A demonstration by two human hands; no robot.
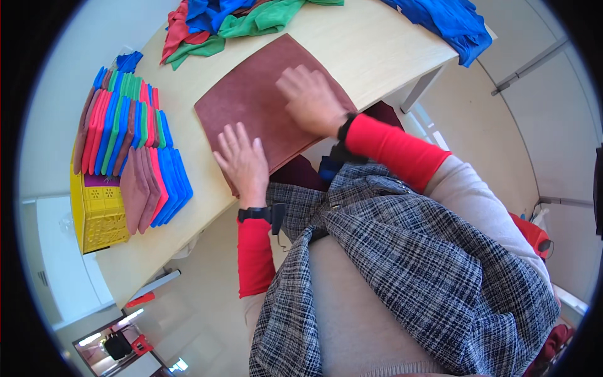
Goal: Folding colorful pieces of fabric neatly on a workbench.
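Note:
A brown cloth, smooth and squared off, lies across the near edge of the pale table. Flat on its lower left part rests my left hand, fingers spread. My right hand is over the cloth's right side, somewhat blurred, with its fingers stretched out. Neither hand grips anything. Both wrists carry black bands and red sleeve cuffs.
Folded cloths in several colours stand packed in a yellow plastic crate at the table's left. Loose red, blue and green cloths are heaped at the far side. Blue cloth hangs over the right corner of the table.

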